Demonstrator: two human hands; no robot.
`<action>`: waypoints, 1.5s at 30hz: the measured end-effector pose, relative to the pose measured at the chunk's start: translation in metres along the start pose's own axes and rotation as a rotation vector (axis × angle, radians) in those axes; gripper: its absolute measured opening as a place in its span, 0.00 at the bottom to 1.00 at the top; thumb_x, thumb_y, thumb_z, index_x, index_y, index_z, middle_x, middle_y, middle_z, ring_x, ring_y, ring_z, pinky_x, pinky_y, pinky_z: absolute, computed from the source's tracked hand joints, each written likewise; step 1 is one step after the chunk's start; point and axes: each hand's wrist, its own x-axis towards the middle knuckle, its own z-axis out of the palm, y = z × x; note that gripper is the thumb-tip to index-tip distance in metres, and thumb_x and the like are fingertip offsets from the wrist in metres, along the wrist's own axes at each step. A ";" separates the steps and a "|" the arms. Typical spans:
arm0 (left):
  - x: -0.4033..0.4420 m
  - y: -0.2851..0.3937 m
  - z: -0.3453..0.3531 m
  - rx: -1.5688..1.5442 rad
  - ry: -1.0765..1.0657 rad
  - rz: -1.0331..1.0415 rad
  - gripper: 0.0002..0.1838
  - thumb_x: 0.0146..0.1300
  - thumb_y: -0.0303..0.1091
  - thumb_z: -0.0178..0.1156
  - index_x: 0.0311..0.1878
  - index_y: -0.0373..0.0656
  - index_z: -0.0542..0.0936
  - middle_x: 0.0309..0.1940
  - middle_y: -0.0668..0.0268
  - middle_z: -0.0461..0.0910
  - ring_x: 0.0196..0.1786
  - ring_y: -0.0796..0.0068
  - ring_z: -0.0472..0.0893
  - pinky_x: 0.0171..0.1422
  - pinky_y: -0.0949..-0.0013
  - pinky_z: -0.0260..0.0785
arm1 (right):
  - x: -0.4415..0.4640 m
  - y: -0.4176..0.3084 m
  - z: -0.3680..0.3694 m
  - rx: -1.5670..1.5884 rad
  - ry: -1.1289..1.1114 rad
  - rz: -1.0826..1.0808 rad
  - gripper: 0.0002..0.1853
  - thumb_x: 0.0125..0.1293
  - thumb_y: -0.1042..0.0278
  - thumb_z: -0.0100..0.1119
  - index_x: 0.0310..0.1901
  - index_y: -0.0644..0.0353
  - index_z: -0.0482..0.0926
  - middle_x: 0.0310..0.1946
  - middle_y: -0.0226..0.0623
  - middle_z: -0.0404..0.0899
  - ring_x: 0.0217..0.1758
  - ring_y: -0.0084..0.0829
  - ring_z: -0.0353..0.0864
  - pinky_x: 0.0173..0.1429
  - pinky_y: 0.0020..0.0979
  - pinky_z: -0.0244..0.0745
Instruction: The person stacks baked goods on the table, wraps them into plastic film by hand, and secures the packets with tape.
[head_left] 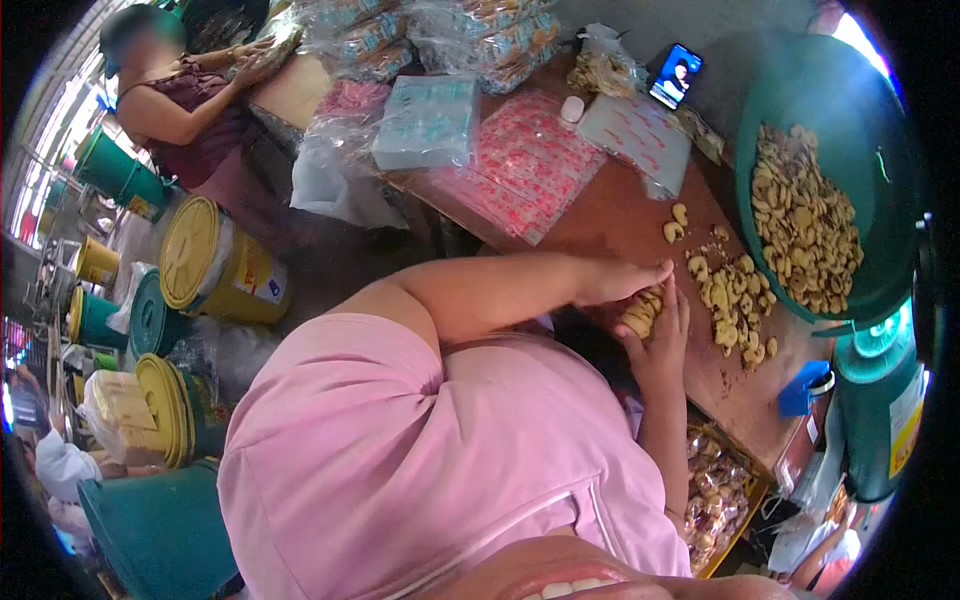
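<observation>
My left hand (622,280) reaches across from the upper left, its fingers closed at the top of a small bundle of curved tan cookies (642,312). From below, my right hand (660,338) wraps the same bundle, with thumb and fingers around it. Whether a clear bag encloses the bundle I cannot tell. Just right of my hands, a loose pile of curved cookies (735,305) lies on the brown table (620,215). A big green basin (800,90) beyond it holds many more of these cookies.
Printed plastic sheets (520,160), a clear-wrapped pack (428,120) and a lit phone (676,76) lie on the table. A blue tape dispenser (803,388) sits at its edge. Below is a crate of packed bags (715,480). Buckets (190,255) and another person (175,105) are at left.
</observation>
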 end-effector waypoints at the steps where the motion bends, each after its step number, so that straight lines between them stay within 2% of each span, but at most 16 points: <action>1: 0.004 0.001 -0.013 0.291 0.021 0.124 0.36 0.76 0.69 0.44 0.57 0.43 0.80 0.49 0.61 0.85 0.54 0.68 0.84 0.57 0.60 0.78 | -0.002 0.006 0.000 0.073 0.000 0.024 0.58 0.52 0.57 0.81 0.81 0.57 0.54 0.67 0.57 0.69 0.70 0.57 0.68 0.75 0.49 0.64; 2: 0.003 0.002 -0.037 0.492 0.078 0.214 0.28 0.76 0.58 0.56 0.58 0.40 0.79 0.47 0.61 0.85 0.54 0.61 0.83 0.63 0.56 0.75 | -0.002 0.009 0.000 0.093 -0.028 0.080 0.56 0.55 0.55 0.80 0.81 0.59 0.55 0.67 0.54 0.70 0.70 0.51 0.71 0.75 0.44 0.66; 5: -0.024 0.070 -0.109 1.283 0.435 0.438 0.22 0.70 0.49 0.63 0.56 0.42 0.80 0.52 0.53 0.83 0.57 0.55 0.81 0.64 0.55 0.74 | -0.008 0.021 0.016 0.751 -0.224 0.170 0.56 0.57 0.52 0.80 0.81 0.61 0.56 0.69 0.49 0.71 0.71 0.42 0.72 0.76 0.41 0.65; 6: -0.034 0.077 -0.132 1.416 0.533 0.420 0.22 0.69 0.49 0.64 0.55 0.42 0.81 0.52 0.53 0.82 0.58 0.54 0.80 0.65 0.55 0.73 | -0.006 0.024 0.020 0.809 -0.345 0.127 0.56 0.58 0.49 0.80 0.80 0.62 0.57 0.69 0.44 0.72 0.71 0.36 0.72 0.77 0.38 0.64; 9: -0.055 0.062 -0.183 1.581 0.650 0.223 0.21 0.64 0.48 0.67 0.52 0.43 0.81 0.54 0.56 0.81 0.60 0.53 0.78 0.66 0.54 0.71 | 0.009 0.012 0.026 1.095 -0.447 0.215 0.53 0.60 0.51 0.79 0.80 0.62 0.57 0.69 0.41 0.72 0.72 0.36 0.71 0.76 0.37 0.64; 12: -0.056 0.030 -0.194 1.536 0.646 0.138 0.20 0.60 0.47 0.69 0.48 0.44 0.82 0.56 0.58 0.80 0.62 0.52 0.76 0.68 0.53 0.68 | 0.035 0.071 0.024 0.678 -0.161 0.240 0.42 0.71 0.66 0.67 0.79 0.67 0.56 0.67 0.39 0.73 0.68 0.31 0.73 0.70 0.31 0.70; 13: -0.055 0.023 -0.195 1.527 0.647 0.140 0.19 0.59 0.47 0.70 0.47 0.45 0.82 0.57 0.59 0.80 0.63 0.52 0.75 0.69 0.52 0.68 | 0.047 0.068 0.012 0.486 0.009 0.414 0.35 0.72 0.77 0.57 0.78 0.65 0.59 0.67 0.39 0.73 0.67 0.31 0.74 0.69 0.32 0.72; 16: -0.049 0.014 -0.196 1.471 0.625 0.116 0.19 0.54 0.46 0.72 0.43 0.46 0.83 0.58 0.61 0.78 0.65 0.50 0.73 0.70 0.51 0.65 | 0.060 0.018 -0.028 0.748 0.298 0.342 0.31 0.76 0.67 0.56 0.77 0.65 0.61 0.66 0.41 0.73 0.65 0.32 0.76 0.70 0.33 0.72; 20: -0.038 -0.002 -0.213 1.293 0.585 0.092 0.17 0.55 0.47 0.73 0.41 0.47 0.84 0.62 0.62 0.76 0.67 0.51 0.70 0.72 0.46 0.63 | 0.006 0.099 -0.044 1.012 -0.042 0.175 0.40 0.72 0.51 0.65 0.77 0.64 0.61 0.64 0.42 0.74 0.64 0.32 0.76 0.69 0.35 0.72; 23: -0.039 -0.001 -0.214 1.312 0.548 0.157 0.15 0.58 0.46 0.70 0.41 0.47 0.84 0.63 0.62 0.76 0.68 0.51 0.71 0.72 0.46 0.63 | -0.032 0.122 -0.028 1.151 -0.054 0.273 0.49 0.63 0.43 0.74 0.77 0.62 0.61 0.66 0.40 0.73 0.65 0.34 0.77 0.69 0.37 0.74; 24: -0.044 0.000 -0.209 1.338 0.528 0.164 0.13 0.60 0.45 0.69 0.41 0.47 0.85 0.63 0.62 0.76 0.68 0.51 0.71 0.72 0.47 0.63 | -0.028 0.111 -0.030 1.236 0.135 0.422 0.53 0.59 0.41 0.77 0.77 0.60 0.60 0.68 0.36 0.70 0.67 0.35 0.76 0.69 0.39 0.75; 28: -0.045 -0.005 -0.197 1.441 0.613 0.338 0.10 0.62 0.42 0.67 0.38 0.45 0.84 0.64 0.59 0.77 0.70 0.51 0.71 0.72 0.47 0.64 | -0.018 0.107 -0.035 1.337 0.193 0.388 0.53 0.60 0.42 0.76 0.78 0.59 0.58 0.70 0.35 0.68 0.70 0.35 0.73 0.71 0.42 0.75; 33: -0.031 -0.014 -0.232 1.191 0.445 0.394 0.12 0.62 0.41 0.65 0.38 0.41 0.84 0.66 0.53 0.77 0.68 0.50 0.75 0.73 0.47 0.66 | -0.020 0.108 -0.033 1.261 0.126 0.368 0.52 0.61 0.43 0.75 0.78 0.62 0.58 0.70 0.37 0.68 0.70 0.34 0.74 0.71 0.40 0.74; 35: -0.040 -0.015 -0.220 1.379 0.502 0.436 0.12 0.63 0.40 0.65 0.40 0.40 0.84 0.65 0.52 0.78 0.66 0.51 0.78 0.73 0.52 0.67 | -0.020 0.104 -0.035 1.252 0.125 0.367 0.51 0.62 0.43 0.75 0.77 0.62 0.59 0.70 0.37 0.68 0.70 0.34 0.73 0.72 0.40 0.74; 42: -0.045 0.010 -0.229 1.209 0.342 0.225 0.15 0.59 0.44 0.70 0.38 0.42 0.82 0.67 0.54 0.79 0.68 0.53 0.77 0.74 0.56 0.66 | -0.022 0.099 -0.032 1.217 0.106 0.340 0.48 0.64 0.43 0.73 0.76 0.62 0.61 0.69 0.38 0.69 0.69 0.34 0.73 0.72 0.37 0.72; 45: -0.055 0.012 -0.219 1.409 0.351 0.312 0.14 0.58 0.32 0.64 0.48 0.44 0.82 0.58 0.54 0.80 0.62 0.49 0.78 0.65 0.49 0.70 | -0.025 0.100 -0.033 1.214 0.080 0.319 0.48 0.65 0.44 0.73 0.76 0.63 0.61 0.68 0.39 0.69 0.69 0.34 0.73 0.73 0.37 0.70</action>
